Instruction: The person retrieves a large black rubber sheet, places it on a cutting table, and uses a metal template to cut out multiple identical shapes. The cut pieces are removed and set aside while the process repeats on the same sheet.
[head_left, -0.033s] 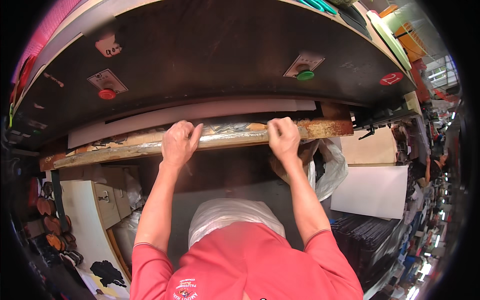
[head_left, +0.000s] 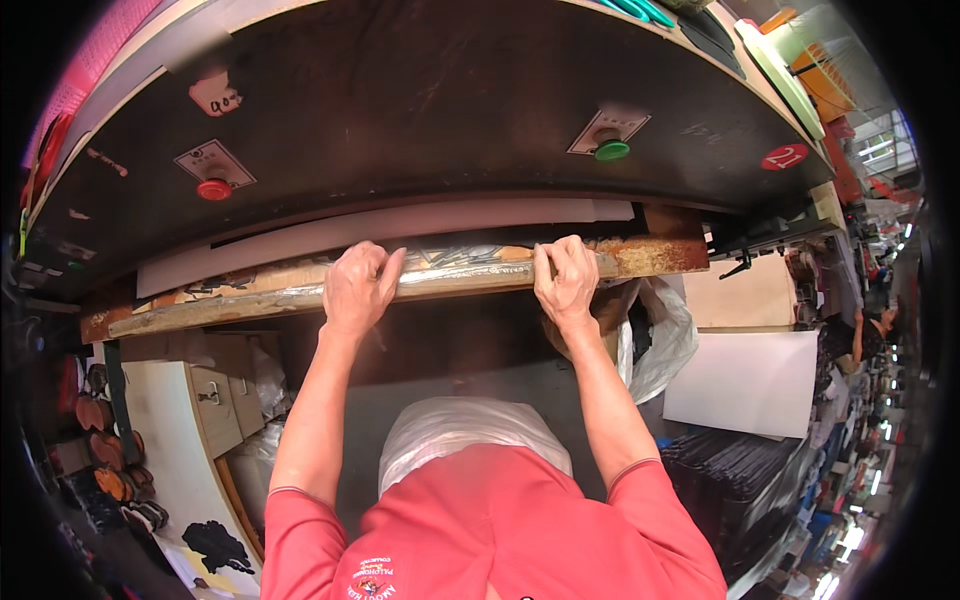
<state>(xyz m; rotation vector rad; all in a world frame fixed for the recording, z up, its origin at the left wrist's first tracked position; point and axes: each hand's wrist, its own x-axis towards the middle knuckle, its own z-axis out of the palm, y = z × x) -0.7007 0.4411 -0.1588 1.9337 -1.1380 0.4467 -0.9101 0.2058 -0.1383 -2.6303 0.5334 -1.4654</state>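
Note:
My left hand (head_left: 358, 290) rests at the front edge of a worn wooden ledge (head_left: 235, 300), its fingers curled and its thumb pointing up. Farther right along the same ledge, my right hand (head_left: 567, 282) is closed, fingertips bent toward the thumb. What either hand grips, if anything, is hidden by the fingers. Dark thin scraps (head_left: 455, 254) lie on the ledge between the hands, near shiny clear film. Behind them a long pale board (head_left: 400, 225) lies in the slot under the dark machine panel (head_left: 420, 110).
A red button (head_left: 213, 189) and a green button (head_left: 611, 150) stick out of the panel. Clear plastic bags (head_left: 665, 335) hang right of my right hand. A white sheet (head_left: 740, 382) sits above stacked dark sheets (head_left: 730, 465). A pale cabinet (head_left: 165, 400) stands at left.
My right hand has turned slightly at the ledge, its fingers now more bent downward and a little to the left. My left hand has hardly moved.

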